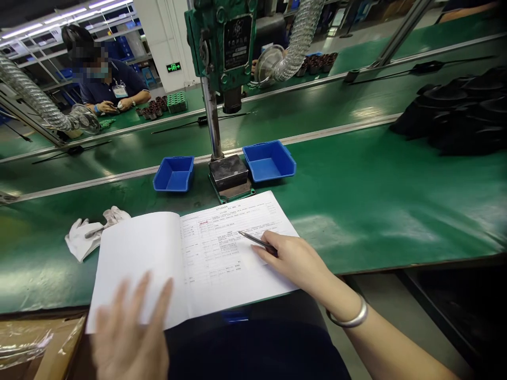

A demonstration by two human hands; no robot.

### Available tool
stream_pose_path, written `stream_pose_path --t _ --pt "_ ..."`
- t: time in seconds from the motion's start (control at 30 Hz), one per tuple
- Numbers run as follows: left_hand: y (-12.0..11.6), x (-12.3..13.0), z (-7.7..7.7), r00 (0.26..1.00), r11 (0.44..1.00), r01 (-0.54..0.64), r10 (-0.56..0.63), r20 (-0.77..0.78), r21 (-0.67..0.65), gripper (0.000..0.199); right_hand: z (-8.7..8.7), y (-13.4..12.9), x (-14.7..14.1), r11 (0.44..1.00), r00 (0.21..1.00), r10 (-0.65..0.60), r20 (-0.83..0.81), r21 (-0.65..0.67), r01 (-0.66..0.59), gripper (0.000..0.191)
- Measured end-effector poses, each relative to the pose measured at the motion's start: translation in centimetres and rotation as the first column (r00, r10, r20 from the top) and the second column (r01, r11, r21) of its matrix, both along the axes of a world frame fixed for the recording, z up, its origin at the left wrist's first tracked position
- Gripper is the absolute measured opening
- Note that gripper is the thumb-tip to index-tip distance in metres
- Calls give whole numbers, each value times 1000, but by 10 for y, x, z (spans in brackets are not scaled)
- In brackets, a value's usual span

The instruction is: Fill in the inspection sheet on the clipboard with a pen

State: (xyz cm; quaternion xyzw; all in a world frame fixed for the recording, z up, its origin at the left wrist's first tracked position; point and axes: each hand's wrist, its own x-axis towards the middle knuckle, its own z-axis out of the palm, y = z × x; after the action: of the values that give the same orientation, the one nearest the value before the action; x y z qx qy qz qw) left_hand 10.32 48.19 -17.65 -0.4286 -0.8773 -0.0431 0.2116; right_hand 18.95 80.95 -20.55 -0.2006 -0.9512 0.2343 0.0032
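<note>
An open booklet (222,269) lies at the front edge of the green bench, its left page blank and its right page printed with lines of text. My right hand (295,258) is closed around a dark pen (257,241), whose tip points up and left over the printed page. Over the lower part of the blank page is my left hand (132,332), blurred, with its fingers spread and nothing in it. Whether it touches the paper I cannot tell. A pair of white gloves (85,237) lies just left of the booklet, partly covered by it.
Behind the booklet stands a green press machine (222,47) on a post, between two blue bins (174,182). Black parts (463,111) are piled at the right. Across the bench a co-worker (106,84) handles something small. A cardboard box (39,343) is at lower left.
</note>
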Motion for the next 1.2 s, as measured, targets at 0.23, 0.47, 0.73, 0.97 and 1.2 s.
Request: stream_pose_path --t 0.23,0.47,0.73,0.97,1.2 --pt "95 -20 -16 990 950 113 -134 -53 -290 48 2 -4 -2 998 999 -9 40 58 7 25" --pt "75 -45 -38 993 948 -115 102 -60 -297 49 3 -6 -3 996 996 -29 86 91 22 25" --pt "72 -42 -42 981 949 -178 193 32 -258 50 2 -7 -9 985 996 -5 85 175 -9 25" --pt "73 -42 -47 980 961 -181 195 47 -207 50 4 9 3 993 993 -112 -37 -45 110 26" --pt "72 -44 -50 987 966 -153 159 12 -208 52 4 62 5 938 940 -332 -83 77 338 46"
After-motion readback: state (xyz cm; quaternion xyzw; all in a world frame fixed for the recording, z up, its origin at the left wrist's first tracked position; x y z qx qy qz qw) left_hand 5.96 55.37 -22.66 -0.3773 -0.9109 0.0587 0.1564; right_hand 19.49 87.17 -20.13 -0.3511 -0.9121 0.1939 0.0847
